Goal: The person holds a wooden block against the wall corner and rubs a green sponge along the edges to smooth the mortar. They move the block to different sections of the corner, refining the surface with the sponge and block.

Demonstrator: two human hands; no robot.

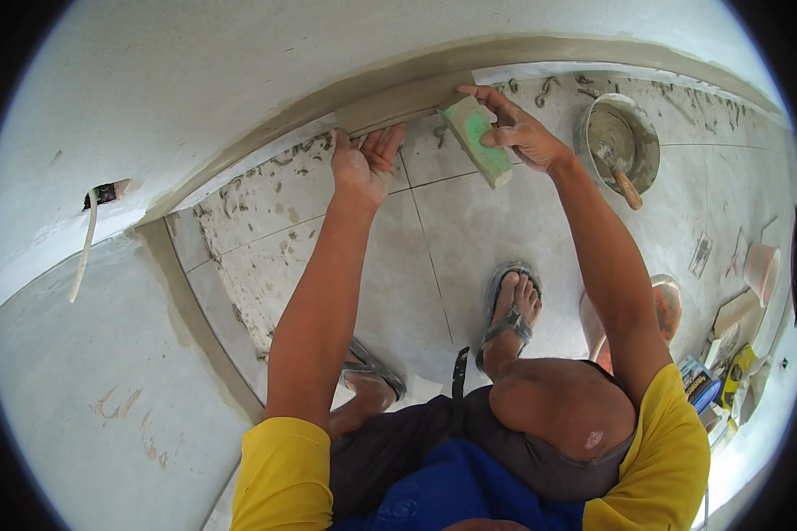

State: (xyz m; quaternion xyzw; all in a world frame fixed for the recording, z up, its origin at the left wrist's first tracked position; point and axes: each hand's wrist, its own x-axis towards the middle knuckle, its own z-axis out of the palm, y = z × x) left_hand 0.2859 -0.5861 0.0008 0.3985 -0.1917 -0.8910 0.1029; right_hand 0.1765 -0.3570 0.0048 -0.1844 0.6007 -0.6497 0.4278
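A grey-brown skirting tile rests on edge along the foot of the wall, with a mortar-coloured band above it. My left hand is palm up at its lower edge, thumb and fingertips gripping that edge near the left end. In my right hand is a rectangular block, pale with a bright green patch, its material unclear. The thumb lies on the block's face and the index finger reaches to the tile's right end. The block is tilted, its upper end close to the tile.
To the right stands a bucket of grey mortar with a wooden-handled trowel in it. Mortar smears mark the floor tiles along the wall. A cable hangs from a wall hole at left. Buckets and packets lie at far right.
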